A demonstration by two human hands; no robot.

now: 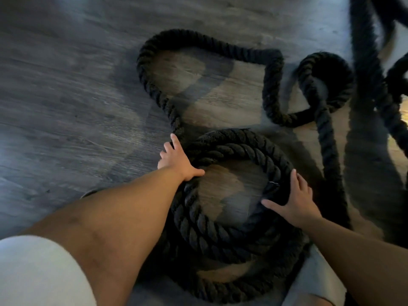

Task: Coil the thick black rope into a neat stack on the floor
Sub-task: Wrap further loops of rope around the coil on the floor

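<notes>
While rope [220,237] lies coiled on floor [66,107], left hand [178,160], right hand [295,202] press it, fingers [175,140] wide.

White sleeve [37,272] lower left. Pale grey cloth [318,281] lower right. Yellowish patch [405,115] at right edge.

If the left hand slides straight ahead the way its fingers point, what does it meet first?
Most likely the loose stretch of thick black twisted rope lying just beyond the left hand, close to its fingertips, though depth is unclear.
</notes>
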